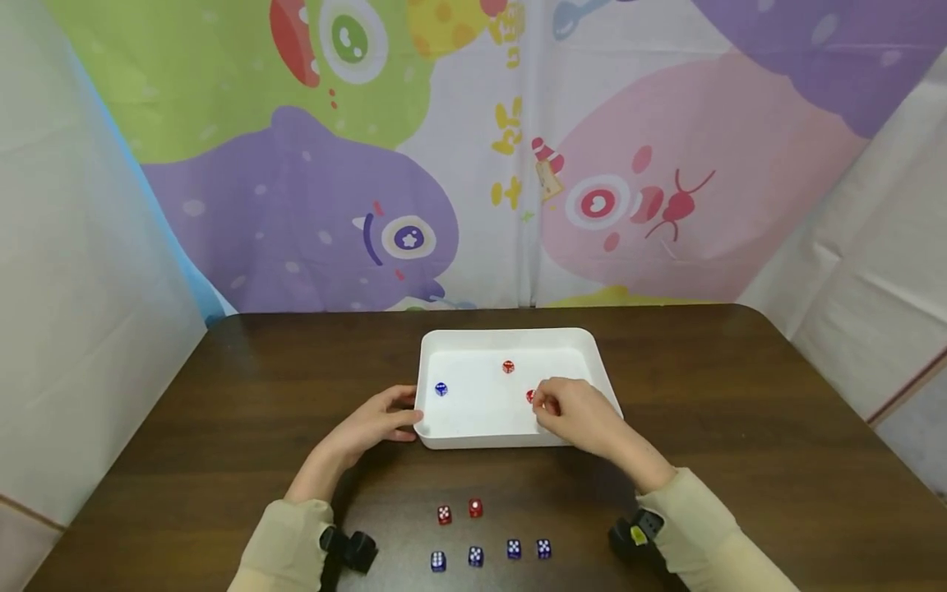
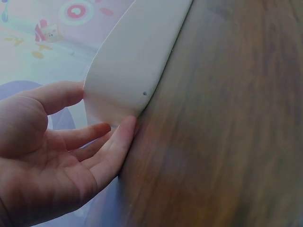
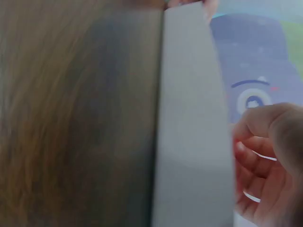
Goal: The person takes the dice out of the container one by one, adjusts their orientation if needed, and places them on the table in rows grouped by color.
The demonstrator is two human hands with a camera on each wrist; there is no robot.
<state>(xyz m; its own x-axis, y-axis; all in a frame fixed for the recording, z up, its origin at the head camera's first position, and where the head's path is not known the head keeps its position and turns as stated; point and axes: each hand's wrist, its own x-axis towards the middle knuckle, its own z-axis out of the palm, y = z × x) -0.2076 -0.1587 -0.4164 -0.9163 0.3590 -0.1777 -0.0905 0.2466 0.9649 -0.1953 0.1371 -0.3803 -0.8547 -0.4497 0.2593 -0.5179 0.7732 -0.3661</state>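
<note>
A white rectangular tray (image 1: 473,415) lies on the table. At its left end my left hand (image 1: 380,419) rests with relaxed fingers. In the left wrist view the thumb (image 2: 71,94) touches the tray's rim and the fingertips meet its outer wall. My right hand (image 1: 580,413) reaches over the front right of the tray, thumb and forefinger pinching a red die (image 1: 530,396), which is partly hidden by them. The tray wall (image 3: 194,123) covers those fingertips in the right wrist view. Also inside the tray are another red die (image 1: 508,367) and a blue die (image 1: 441,389).
In front of the tray, two red dice (image 1: 445,515) lie on the dark wooden table (image 1: 296,353). Nearer still is a row of several blue dice (image 1: 476,557). A cartoon-printed curtain (image 1: 473,205) hangs behind the table, with pale cloth at both sides.
</note>
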